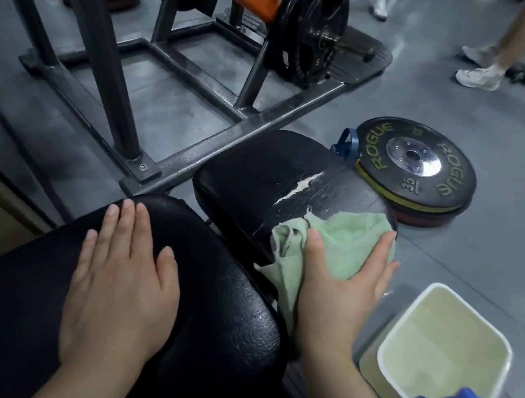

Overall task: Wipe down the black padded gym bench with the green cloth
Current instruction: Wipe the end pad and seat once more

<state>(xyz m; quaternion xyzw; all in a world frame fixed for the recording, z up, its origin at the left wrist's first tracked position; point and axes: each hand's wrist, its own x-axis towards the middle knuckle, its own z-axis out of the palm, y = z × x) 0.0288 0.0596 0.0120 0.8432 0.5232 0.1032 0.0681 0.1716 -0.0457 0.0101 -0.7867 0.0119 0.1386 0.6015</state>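
The black padded bench has two pads: a long back pad [203,313] at the lower left and a smaller seat pad [268,177] beyond it, with a torn white strip in its cover. My left hand [119,285] lies flat on the back pad, fingers straight. The crumpled green cloth [348,240] sits on the near right corner of the seat pad. My right hand [338,287] presses on the cloth with fingers spread over it; part of the cloth hangs into the gap between the pads.
A white square tub [446,352] of yellowish water stands on the floor at the lower right, blue fabric at its near edge. Black Rogue weight plates [422,168] lie right of the seat pad. A steel machine frame [210,145] with a loaded plate stands behind. People's legs [505,36] at the far right.
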